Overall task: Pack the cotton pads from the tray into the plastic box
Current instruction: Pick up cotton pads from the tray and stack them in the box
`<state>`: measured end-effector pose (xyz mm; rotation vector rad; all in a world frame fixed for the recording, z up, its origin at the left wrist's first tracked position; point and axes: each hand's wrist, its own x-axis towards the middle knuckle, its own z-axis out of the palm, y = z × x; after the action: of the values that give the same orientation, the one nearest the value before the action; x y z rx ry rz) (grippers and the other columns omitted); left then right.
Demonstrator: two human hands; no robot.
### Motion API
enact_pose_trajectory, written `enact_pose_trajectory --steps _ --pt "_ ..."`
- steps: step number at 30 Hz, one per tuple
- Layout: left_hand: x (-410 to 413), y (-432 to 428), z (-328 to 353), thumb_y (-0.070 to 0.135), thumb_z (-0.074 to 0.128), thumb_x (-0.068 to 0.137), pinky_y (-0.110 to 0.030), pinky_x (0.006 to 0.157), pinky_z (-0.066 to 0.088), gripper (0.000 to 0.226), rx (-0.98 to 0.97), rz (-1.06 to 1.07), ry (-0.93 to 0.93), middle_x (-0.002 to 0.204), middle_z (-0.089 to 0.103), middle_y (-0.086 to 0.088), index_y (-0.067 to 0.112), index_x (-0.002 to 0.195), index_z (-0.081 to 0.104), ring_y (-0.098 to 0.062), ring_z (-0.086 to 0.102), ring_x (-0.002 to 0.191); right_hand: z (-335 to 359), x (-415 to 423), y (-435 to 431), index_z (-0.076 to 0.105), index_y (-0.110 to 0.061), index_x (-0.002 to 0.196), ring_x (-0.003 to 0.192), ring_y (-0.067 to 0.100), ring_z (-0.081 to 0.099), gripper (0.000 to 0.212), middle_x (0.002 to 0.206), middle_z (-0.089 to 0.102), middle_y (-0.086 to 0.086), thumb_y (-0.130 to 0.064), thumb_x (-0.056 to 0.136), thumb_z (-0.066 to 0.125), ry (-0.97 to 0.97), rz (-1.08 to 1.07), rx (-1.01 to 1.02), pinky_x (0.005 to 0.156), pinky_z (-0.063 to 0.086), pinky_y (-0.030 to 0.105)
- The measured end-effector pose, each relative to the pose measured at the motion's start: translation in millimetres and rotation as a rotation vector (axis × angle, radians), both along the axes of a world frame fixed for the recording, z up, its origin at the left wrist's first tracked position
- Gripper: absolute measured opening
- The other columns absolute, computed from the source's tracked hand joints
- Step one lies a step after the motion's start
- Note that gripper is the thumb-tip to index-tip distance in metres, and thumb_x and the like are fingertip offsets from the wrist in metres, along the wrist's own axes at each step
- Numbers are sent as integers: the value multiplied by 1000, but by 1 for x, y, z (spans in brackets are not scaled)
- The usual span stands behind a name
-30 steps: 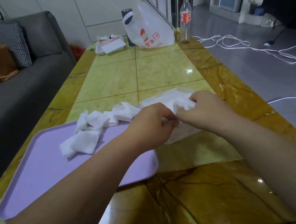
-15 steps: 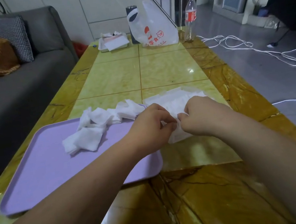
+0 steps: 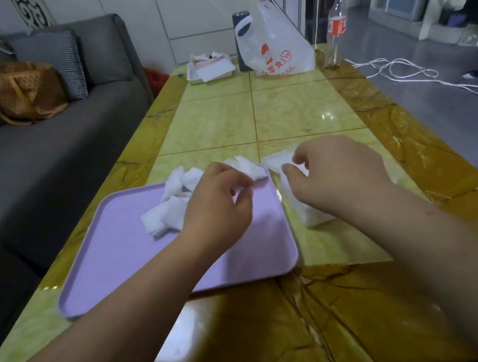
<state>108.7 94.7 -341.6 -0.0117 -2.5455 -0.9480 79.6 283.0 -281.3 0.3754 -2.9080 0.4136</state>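
Observation:
A lilac tray lies on the table's near left. Several white cotton pads are heaped on its far part, some at its far right corner. Just right of the tray stands the clear plastic box, filled with white pads. My left hand hovers over the tray's far right area, fingers bent and slightly apart, nothing in them. My right hand rests over the box and hides most of it, its fingertips pinching the pads at the box's top.
The yellow-green tiled table runs away from me. At its far end stand a white plastic bag, a bottle, a dark can and a small white tray. A grey sofa is left; cables lie right.
My left hand has let go at the box and moved left over the tray. The right hand stays on the box's pads. The view has tilted up slightly.

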Motion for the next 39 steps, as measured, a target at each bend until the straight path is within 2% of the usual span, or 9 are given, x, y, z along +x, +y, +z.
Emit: enact_pose_trajectory --steps 5,13,20,23,27,30,33,36,39 --pt "21 -76 0 29 63 95 -45 109 39 37 -292 294 -320 153 45 -4 28 131 65 -32 38 139 -29 25 -51 75 -26 116 118 13 64 30 122 73 -10 -43 96 60 -256 303 -294 102 50 31" --pt "22 -82 -11 37 66 90 -42 91 49 28 -286 201 -386 120 66 2 32 116 70 -29 58 112 -66 16 -60 69 -22 130 116 10 66 37 129 71 -6 -37 97 64 -405 340 -180 104 50 30" --pt "16 -66 -11 24 78 78 -27 72 53 53 103 15 -481 90 62 13 41 121 53 -4 63 78 -82 5 -63 71 -24 124 107 13 70 34 116 75 -6 -34 91 71 -406 267 -355 101 54 38" --pt "16 -62 -8 22 78 81 -11 53 40 21 113 -3 -371 72 61 11 28 98 68 4 55 59 -85 4 -63 67 -26 130 108 4 67 47 120 71 -11 -29 86 80 -446 276 -547 102 54 30" --pt "22 -53 3 17 77 86 -10 56 44 7 239 -19 -267 78 71 4 23 88 73 1 58 64 -86 2 -63 72 -25 123 96 6 71 45 101 74 -11 -17 81 86 -504 287 -766 94 59 33" --pt "28 -54 8 12 81 84 -24 69 57 13 443 -67 -281 86 77 -1 22 91 74 -11 70 77 -85 3 -63 76 -25 114 95 30 75 38 95 80 6 -22 77 85 -540 333 -858 90 61 48" --pt "29 -55 10 12 82 85 -47 76 62 18 531 -101 -302 93 78 0 23 98 75 -27 75 91 -84 3 -63 78 -19 105 90 24 76 23 91 80 10 -15 83 83 -555 320 -928 87 61 49" --pt "23 -68 5 18 74 92 -29 73 59 14 377 18 -241 93 76 7 26 103 73 -12 72 83 -84 3 -61 77 -14 92 77 18 68 5 86 76 16 -15 88 80 -519 260 -894 77 59 47" --pt "21 -90 -3 30 73 89 -26 81 50 30 14 135 -394 107 66 14 28 118 68 -9 63 91 -87 3 -58 70 -18 96 69 2 64 4 85 72 3 -18 93 72 -457 160 -839 63 50 18"
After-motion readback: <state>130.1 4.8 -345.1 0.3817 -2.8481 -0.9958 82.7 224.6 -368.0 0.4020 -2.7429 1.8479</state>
